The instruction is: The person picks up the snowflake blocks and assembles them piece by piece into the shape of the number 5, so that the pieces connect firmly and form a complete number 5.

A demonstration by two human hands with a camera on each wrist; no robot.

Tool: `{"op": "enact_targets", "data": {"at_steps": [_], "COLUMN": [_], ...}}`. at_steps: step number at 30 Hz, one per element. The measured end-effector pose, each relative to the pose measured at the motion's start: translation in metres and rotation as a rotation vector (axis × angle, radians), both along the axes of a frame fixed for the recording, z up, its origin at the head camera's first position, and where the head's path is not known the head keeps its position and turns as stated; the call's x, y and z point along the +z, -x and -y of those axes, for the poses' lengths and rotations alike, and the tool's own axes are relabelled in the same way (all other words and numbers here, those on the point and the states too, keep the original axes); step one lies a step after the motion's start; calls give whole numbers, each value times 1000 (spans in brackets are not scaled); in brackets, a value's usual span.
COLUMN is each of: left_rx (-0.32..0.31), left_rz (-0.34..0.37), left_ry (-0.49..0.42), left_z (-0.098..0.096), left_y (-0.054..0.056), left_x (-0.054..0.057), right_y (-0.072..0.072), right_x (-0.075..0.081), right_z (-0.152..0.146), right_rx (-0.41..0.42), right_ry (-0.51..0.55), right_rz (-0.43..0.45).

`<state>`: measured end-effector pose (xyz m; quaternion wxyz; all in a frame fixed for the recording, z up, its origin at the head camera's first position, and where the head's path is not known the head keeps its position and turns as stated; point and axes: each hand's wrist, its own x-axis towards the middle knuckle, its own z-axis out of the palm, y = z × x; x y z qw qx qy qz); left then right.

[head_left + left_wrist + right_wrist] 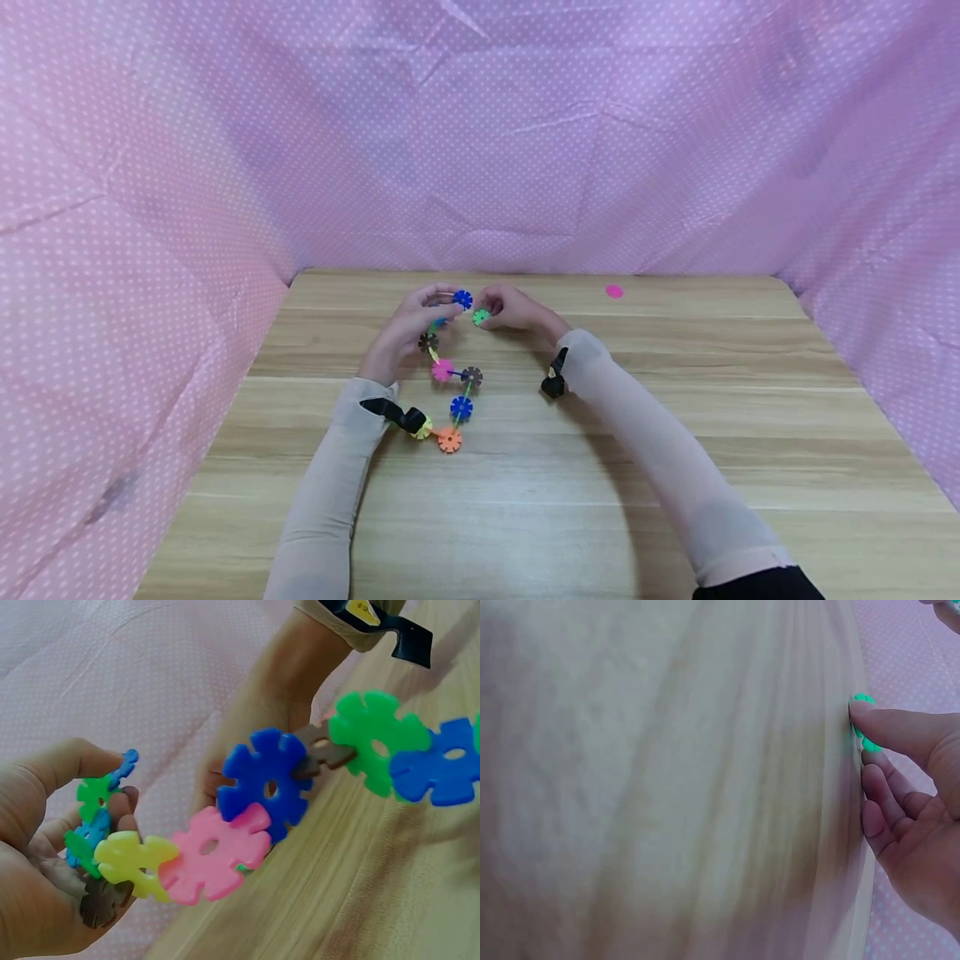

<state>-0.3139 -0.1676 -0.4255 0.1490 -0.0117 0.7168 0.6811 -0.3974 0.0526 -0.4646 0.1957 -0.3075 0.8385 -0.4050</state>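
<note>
A chain of colourful notched plastic discs hangs from my left hand [408, 323]. Its thumb and fingers pinch the blue snowflake disc [462, 299] at the chain's upper end. In the left wrist view the chain runs past a yellow disc [135, 859], a pink disc [214, 853] and a dark blue disc [264, 780]. Just to the right, my right hand [513, 307] pinches a loose green snowflake disc [481, 317] between thumb and fingertips. A small gap separates the green disc from the blue one in the head view.
A flat pink disc [614, 292] lies near the far edge of the wooden table [675, 375]. The chain's lower part, with an orange disc [449, 440], is beside my left wrist. Pink dotted cloth [525, 150] hangs round the table's back and sides.
</note>
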Motion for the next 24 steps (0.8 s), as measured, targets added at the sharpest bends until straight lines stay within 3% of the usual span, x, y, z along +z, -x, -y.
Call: {"op": "enact_targets", "data": {"at_steps": [8, 24], "left_rx": [33, 31], "left_rz": [-32, -48], "left_ry": [38, -48], "left_z": [-1, -2], "left_y": [0, 1], "left_x": [0, -2], "right_y": [-9, -36], "right_x": [2, 12], "right_z": [-2, -13], "right_rx": [-45, -258], "right_ry": [25, 187], "right_rz": [-8, 55]}}
